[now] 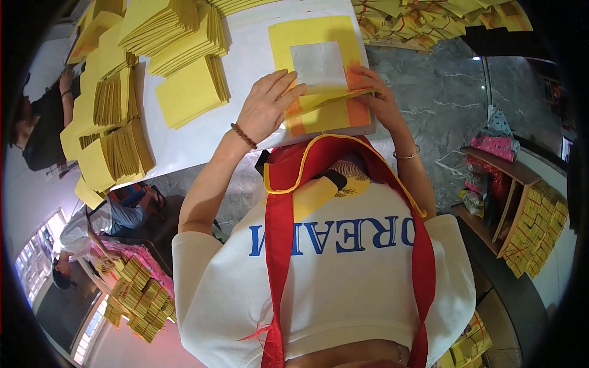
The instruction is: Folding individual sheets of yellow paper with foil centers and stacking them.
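Observation:
A yellow sheet of joss paper (282, 43) with a silver square and orange bands lies before me at the table's near right corner. Its near part is lifted and bent up in a raised fold that runs between my hands. My left hand (264, 107) rests over the left end of the fold, fingers stretched out toward the silver square. At the right end, my right hand (380, 98) has its fingers curled around the fold's edge; its thumb is hard to make out. Whether more sheets lie under this one, I cannot tell.
Stacks of folded yellow paper (193, 89) cover the left of the white table (175, 147). Tied yellow bundles lie at the far right (429, 21) and by a shelf (512, 202). One person (46, 135) is at the far left; another (92, 230) handles bundles at lower left.

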`<action>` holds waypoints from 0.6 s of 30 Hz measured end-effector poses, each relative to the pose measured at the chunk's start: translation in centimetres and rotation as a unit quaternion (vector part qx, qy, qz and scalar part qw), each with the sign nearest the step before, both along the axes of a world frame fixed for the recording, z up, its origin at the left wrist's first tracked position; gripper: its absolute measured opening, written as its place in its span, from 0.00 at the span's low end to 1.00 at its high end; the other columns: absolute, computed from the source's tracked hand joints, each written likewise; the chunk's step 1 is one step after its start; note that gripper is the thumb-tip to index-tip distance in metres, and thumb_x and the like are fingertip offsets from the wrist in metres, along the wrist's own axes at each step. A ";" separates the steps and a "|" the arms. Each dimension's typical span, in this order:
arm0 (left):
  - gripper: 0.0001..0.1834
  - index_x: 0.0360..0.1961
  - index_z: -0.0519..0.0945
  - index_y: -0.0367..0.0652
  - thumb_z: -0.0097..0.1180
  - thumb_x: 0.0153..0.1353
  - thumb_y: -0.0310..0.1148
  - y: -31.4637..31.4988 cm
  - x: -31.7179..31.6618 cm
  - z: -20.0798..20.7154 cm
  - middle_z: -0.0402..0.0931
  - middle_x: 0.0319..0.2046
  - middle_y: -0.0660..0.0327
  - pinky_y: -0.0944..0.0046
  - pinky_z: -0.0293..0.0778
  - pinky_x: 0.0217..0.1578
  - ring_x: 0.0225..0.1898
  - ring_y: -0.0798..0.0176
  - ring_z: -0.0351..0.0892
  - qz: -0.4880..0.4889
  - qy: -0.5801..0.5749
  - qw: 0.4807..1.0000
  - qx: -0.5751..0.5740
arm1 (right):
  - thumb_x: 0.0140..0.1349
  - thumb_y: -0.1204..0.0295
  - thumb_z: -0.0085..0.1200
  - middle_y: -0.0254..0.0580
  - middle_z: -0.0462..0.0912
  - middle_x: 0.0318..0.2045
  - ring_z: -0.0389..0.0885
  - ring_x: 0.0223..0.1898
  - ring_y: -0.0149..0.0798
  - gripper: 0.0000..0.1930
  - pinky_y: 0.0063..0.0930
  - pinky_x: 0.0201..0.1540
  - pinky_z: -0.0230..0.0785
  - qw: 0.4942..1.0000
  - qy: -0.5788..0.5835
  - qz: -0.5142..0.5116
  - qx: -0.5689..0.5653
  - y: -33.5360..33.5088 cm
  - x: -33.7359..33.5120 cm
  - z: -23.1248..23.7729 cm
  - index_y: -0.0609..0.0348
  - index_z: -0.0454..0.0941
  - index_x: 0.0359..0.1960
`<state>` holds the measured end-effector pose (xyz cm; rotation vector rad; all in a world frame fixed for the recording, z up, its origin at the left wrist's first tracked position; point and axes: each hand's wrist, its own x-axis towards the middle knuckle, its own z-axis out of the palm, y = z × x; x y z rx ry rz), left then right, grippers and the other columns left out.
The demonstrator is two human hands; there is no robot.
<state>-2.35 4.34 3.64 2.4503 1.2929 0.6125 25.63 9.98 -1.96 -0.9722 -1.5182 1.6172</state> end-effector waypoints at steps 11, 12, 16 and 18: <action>0.20 0.47 0.77 0.44 0.51 0.50 0.26 -3.0 -0.4 1.5 0.75 0.45 0.61 0.58 0.65 0.44 0.45 0.57 0.71 0.005 0.022 0.999 0.029 | 0.50 0.71 0.59 0.35 0.78 0.49 0.71 0.55 0.40 0.14 0.38 0.58 0.54 0.903 -0.260 0.169 0.297 -1.1 0.8 5.9 0.52 0.80 0.41; 0.18 0.45 0.77 0.43 0.51 0.51 0.27 -3.2 -0.4 0.9 0.76 0.42 0.60 0.58 0.65 0.43 0.44 0.55 0.72 0.033 -0.039 0.998 -0.025 | 0.50 0.71 0.59 0.35 0.78 0.49 0.71 0.55 0.40 0.14 0.38 0.58 0.54 0.903 -0.259 0.171 0.298 -1.1 0.7 5.4 0.52 0.80 0.41; 0.12 0.41 0.77 0.38 0.52 0.58 0.32 -2.1 0.3 0.3 0.77 0.29 0.54 0.60 0.68 0.33 0.31 0.55 0.74 0.161 -0.150 0.960 -0.172 | 0.53 0.64 0.60 0.37 0.81 0.41 0.79 0.41 0.37 0.16 0.34 0.40 0.65 0.935 -0.265 0.083 0.222 -1.2 0.0 3.8 0.53 0.79 0.43; 0.16 0.40 0.76 0.35 0.52 0.61 0.39 -1.5 0.3 -2.0 0.73 0.19 0.52 0.60 0.67 0.23 0.20 0.56 0.72 0.246 -0.287 0.894 -0.239 | 0.54 0.65 0.59 0.40 0.81 0.40 0.81 0.36 0.36 0.17 0.31 0.36 0.68 0.958 -0.271 0.049 0.083 -1.2 -1.1 4.0 0.55 0.78 0.45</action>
